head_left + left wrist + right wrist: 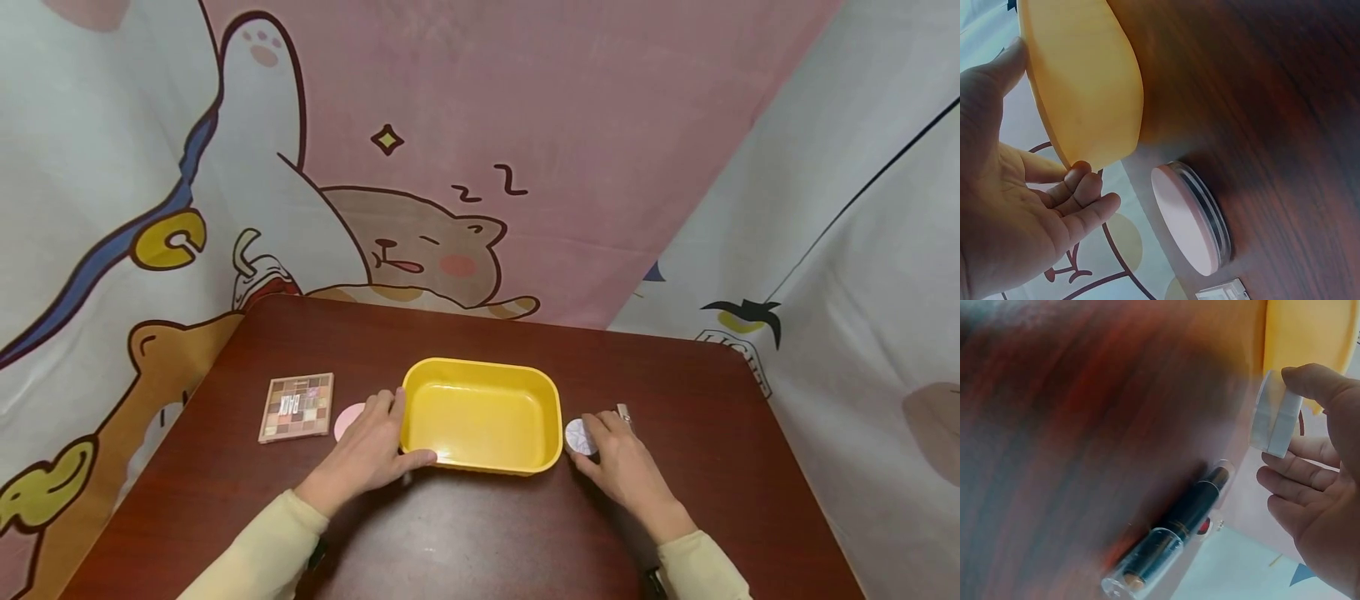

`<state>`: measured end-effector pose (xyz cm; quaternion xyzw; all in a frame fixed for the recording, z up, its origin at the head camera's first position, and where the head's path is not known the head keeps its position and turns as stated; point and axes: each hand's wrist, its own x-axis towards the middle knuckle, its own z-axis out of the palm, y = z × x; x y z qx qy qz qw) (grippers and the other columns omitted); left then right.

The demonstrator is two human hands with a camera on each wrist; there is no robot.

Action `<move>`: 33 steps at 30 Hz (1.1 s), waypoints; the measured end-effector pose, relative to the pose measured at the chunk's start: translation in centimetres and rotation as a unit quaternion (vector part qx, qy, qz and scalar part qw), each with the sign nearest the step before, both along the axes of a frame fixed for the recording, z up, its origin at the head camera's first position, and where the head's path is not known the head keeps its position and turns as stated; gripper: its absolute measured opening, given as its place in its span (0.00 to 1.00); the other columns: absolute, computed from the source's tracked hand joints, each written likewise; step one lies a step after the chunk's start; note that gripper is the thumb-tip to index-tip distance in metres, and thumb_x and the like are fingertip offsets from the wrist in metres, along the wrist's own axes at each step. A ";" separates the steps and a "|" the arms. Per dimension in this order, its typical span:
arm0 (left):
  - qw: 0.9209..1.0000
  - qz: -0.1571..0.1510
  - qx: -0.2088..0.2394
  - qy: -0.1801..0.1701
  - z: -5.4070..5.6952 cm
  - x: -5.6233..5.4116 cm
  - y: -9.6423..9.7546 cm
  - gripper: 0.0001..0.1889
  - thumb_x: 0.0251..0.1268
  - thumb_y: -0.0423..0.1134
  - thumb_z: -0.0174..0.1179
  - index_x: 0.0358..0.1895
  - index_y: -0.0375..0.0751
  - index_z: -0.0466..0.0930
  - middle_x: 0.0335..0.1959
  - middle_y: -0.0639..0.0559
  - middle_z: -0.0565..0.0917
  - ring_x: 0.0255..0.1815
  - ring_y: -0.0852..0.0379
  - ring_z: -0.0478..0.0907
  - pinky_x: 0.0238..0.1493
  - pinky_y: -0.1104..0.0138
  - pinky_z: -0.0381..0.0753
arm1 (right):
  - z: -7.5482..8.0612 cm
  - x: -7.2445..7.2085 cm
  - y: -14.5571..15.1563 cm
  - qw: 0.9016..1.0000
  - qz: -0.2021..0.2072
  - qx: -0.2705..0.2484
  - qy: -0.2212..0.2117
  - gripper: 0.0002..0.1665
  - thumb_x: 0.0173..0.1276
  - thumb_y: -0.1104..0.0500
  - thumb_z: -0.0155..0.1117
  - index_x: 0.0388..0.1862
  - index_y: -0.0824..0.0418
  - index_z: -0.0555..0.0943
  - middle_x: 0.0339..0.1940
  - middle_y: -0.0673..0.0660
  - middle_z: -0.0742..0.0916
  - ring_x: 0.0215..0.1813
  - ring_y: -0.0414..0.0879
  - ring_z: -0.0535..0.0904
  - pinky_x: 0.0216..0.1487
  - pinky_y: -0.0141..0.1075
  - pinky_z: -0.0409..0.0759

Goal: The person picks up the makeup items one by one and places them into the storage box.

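A yellow rectangular plastic bin (480, 425) sits mid-table, its inside bare. My left hand (371, 448) holds its left end, with the thumb along the near rim and the fingers at the far left corner. Just right of the bin, my right hand (624, 460) pinches a small round container with a white marbled lid (579, 435) between thumb and fingers; its clear lower part shows in the right wrist view. Beside the left hand lies a round pink-lidded compact (1185, 219), partly hidden from the head view by that hand.
Left of the compact lies a square eyeshadow palette (297, 407). A dark makeup stick with a clear cap (1172, 531) lies near the right hand, mostly covered by it in the head view. Behind the table (450, 533) hangs a printed cartoon cloth (570, 150).
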<state>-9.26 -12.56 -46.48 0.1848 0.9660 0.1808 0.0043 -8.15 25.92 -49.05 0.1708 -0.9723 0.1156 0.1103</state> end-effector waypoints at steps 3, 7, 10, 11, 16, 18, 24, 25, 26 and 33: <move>1.000 0.002 -0.001 -0.007 0.1 0.0 0.1 0.60 0.54 0.65 0.74 0.75 0.20 0.60 0.53 0.35 0.74 0.47 0.47 0.69 0.50 0.58 0.75 | 0.5 0.0 0.0 1.000 -0.006 -0.003 0.003 0.37 0.54 0.53 0.85 0.57 0.72 0.81 0.50 0.66 0.83 0.52 0.60 0.82 0.56 0.54 0.82; 1.000 0.004 0.000 -0.015 0.3 -0.1 0.2 0.60 0.54 0.64 0.75 0.75 0.20 0.60 0.52 0.36 0.74 0.47 0.47 0.69 0.50 0.58 0.75 | 1.0 -0.1 0.0 1.000 -0.010 -0.008 0.003 0.37 0.55 0.54 0.84 0.59 0.73 0.80 0.52 0.68 0.83 0.55 0.63 0.82 0.62 0.58 0.78; 1.000 0.005 0.000 -0.018 0.4 -0.1 0.2 0.59 0.53 0.64 0.75 0.75 0.21 0.60 0.51 0.37 0.74 0.46 0.48 0.68 0.48 0.59 0.74 | 1.5 -0.2 0.1 1.000 -0.010 -0.011 0.010 0.37 0.55 0.55 0.83 0.58 0.73 0.80 0.51 0.68 0.83 0.55 0.64 0.82 0.61 0.59 0.78; 1.000 0.005 -0.001 -0.018 0.4 -0.1 0.2 0.59 0.53 0.64 0.75 0.75 0.21 0.60 0.51 0.38 0.74 0.46 0.48 0.68 0.48 0.59 0.74 | 1.6 -0.2 0.1 1.000 -0.008 -0.013 0.014 0.37 0.55 0.55 0.83 0.58 0.74 0.80 0.50 0.68 0.83 0.54 0.63 0.81 0.59 0.58 0.80; 1.000 0.001 -0.006 -0.012 0.4 -0.1 0.2 0.59 0.53 0.64 0.75 0.74 0.20 0.61 0.50 0.38 0.74 0.45 0.48 0.68 0.48 0.59 0.74 | 2.3 -0.2 0.1 1.000 -0.006 -0.017 0.024 0.37 0.54 0.55 0.84 0.57 0.74 0.80 0.49 0.67 0.83 0.50 0.60 0.81 0.50 0.53 0.85; 1.000 -0.002 -0.006 -0.008 0.4 -0.1 0.2 0.59 0.53 0.65 0.75 0.74 0.20 0.62 0.50 0.38 0.74 0.45 0.48 0.67 0.47 0.59 0.74 | 2.6 -0.2 0.0 1.000 -0.005 -0.018 0.025 0.37 0.54 0.56 0.83 0.58 0.74 0.80 0.49 0.67 0.83 0.50 0.60 0.81 0.50 0.53 0.85; 1.000 -0.008 -0.008 0.003 0.4 -0.2 0.1 0.58 0.53 0.64 0.75 0.72 0.19 0.63 0.48 0.38 0.74 0.44 0.48 0.67 0.47 0.59 0.74 | 3.2 -0.4 -0.3 0.999 -0.007 -0.025 0.025 0.37 0.55 0.55 0.83 0.59 0.73 0.80 0.50 0.67 0.83 0.50 0.60 0.81 0.48 0.54 0.85; 1.000 -0.009 -0.009 0.004 0.4 -0.2 0.1 0.57 0.53 0.64 0.75 0.72 0.19 0.63 0.48 0.38 0.74 0.44 0.48 0.67 0.47 0.59 0.74 | 3.2 -0.5 -0.4 0.999 -0.007 -0.026 0.024 0.37 0.55 0.55 0.83 0.59 0.73 0.80 0.50 0.67 0.83 0.50 0.60 0.81 0.48 0.54 0.85; 1.000 -0.010 -0.009 0.007 0.4 -0.2 0.1 0.57 0.53 0.64 0.75 0.72 0.19 0.64 0.48 0.38 0.74 0.44 0.48 0.67 0.46 0.60 0.73 | 3.3 -0.5 -0.5 0.999 -0.007 -0.027 0.025 0.37 0.55 0.55 0.83 0.59 0.73 0.79 0.50 0.68 0.83 0.50 0.60 0.81 0.48 0.55 0.85; 1.000 -0.012 -0.014 0.010 0.4 -0.2 0.2 0.56 0.53 0.64 0.75 0.71 0.19 0.64 0.48 0.38 0.74 0.43 0.48 0.67 0.46 0.60 0.73 | 3.8 -0.7 -1.2 0.999 -0.006 -0.029 0.020 0.38 0.57 0.54 0.83 0.60 0.73 0.79 0.52 0.67 0.83 0.51 0.60 0.81 0.48 0.54 0.85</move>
